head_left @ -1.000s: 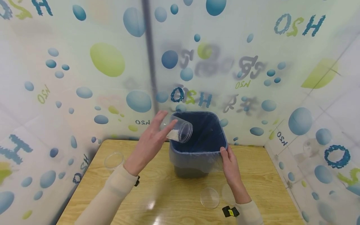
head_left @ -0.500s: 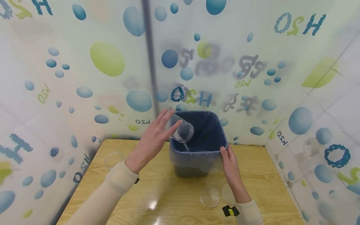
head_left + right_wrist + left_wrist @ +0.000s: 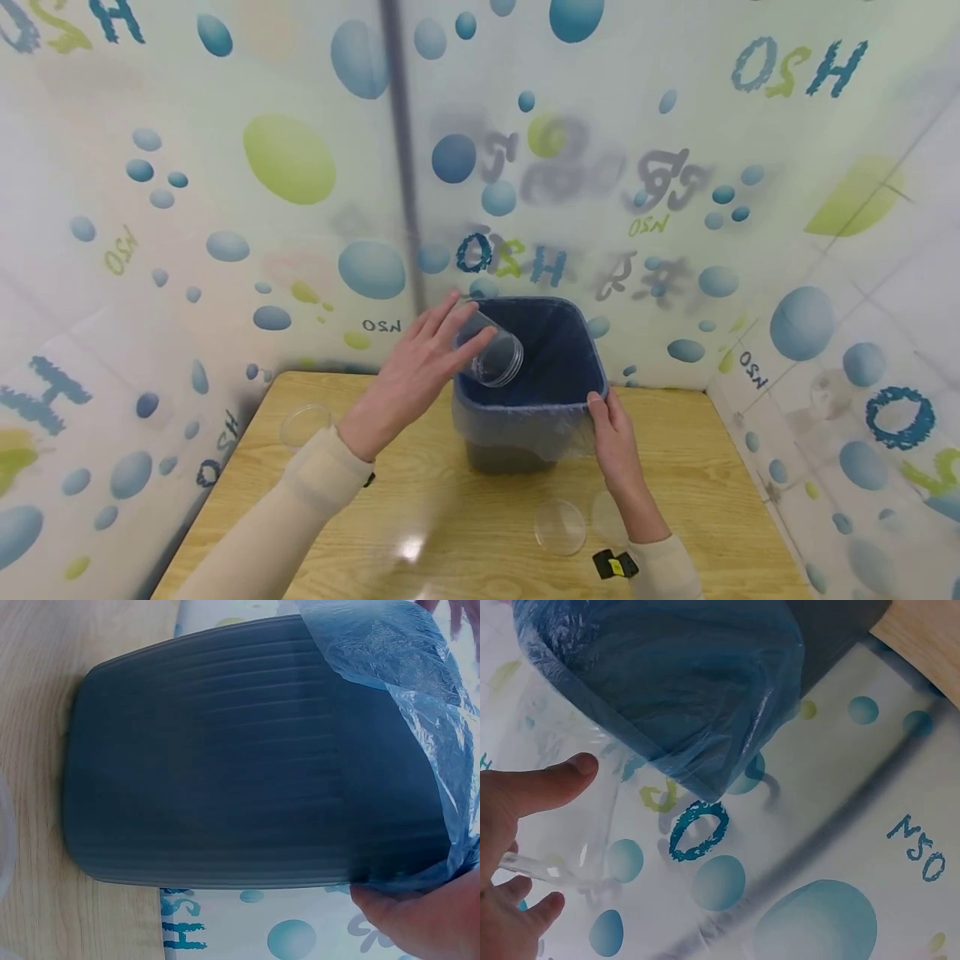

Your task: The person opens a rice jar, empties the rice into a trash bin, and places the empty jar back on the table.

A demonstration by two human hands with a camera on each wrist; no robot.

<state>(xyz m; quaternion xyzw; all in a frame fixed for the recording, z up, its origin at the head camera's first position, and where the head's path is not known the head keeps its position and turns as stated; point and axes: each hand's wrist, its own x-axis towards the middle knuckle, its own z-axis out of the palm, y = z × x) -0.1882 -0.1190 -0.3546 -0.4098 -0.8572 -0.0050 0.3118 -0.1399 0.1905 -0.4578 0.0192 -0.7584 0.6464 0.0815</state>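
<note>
My left hand [image 3: 416,375] holds a clear plastic jar [image 3: 498,360] tipped on its side, with its threaded mouth over the opening of a dark trash bin [image 3: 510,458]. In the left wrist view, the thumb and fingers of the left hand [image 3: 514,817] lie around the see-through jar [image 3: 592,832], close to the blue liner bag [image 3: 690,690]. My right hand [image 3: 617,442] grips the bin's near right rim, thumb outside, over the folded bag. The right wrist view shows the ribbed bin wall [image 3: 225,765] standing upright on the table, with the right hand [image 3: 427,919] at its rim.
A clear round lid [image 3: 560,527] lies on the wooden table [image 3: 420,517] in front of the bin, with another clear disc [image 3: 607,518] beside it. A clear round container [image 3: 305,427] is at the left. Bubble-patterned curtains [image 3: 300,225] close in the back and sides.
My left hand has tipped the jar further down and moved slightly right over the bin. White grains seen in the jar poured out; now it looks nearly empty. The right hand stayed at the rim.
</note>
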